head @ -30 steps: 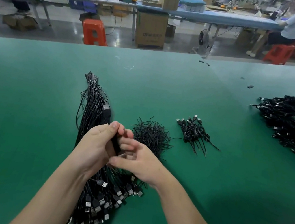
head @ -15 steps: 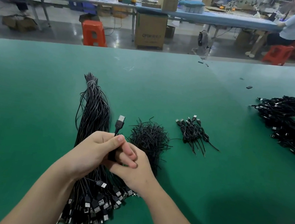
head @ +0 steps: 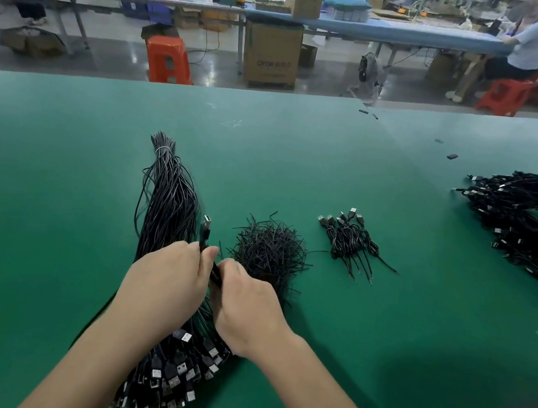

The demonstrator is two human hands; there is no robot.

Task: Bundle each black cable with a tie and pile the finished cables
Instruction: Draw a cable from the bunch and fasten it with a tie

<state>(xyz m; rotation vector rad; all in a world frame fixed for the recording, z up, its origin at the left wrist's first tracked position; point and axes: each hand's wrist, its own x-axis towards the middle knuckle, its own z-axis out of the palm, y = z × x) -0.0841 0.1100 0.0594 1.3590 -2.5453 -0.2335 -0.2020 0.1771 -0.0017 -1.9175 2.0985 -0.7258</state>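
My left hand grips a folded black cable whose USB plug sticks up above the thumb. My right hand pinches the same cable just below, fingers curled toward the left hand; any tie between the fingers is hidden. Under both hands lies a long bunch of loose black cables, plugs fanned out near the table's front edge. Just right of my hands is a heap of black ties. A small pile of bundled cables lies further right.
The green table stretches wide. A big heap of black cables lies at the right edge. Small black scraps dot the far right. Beyond the table are an orange stool, a cardboard box and a seated person.
The cable's plug rose out from between my hands and now stands above the left thumb. My right hand shifted slightly right, from overlapping the left to beside it.
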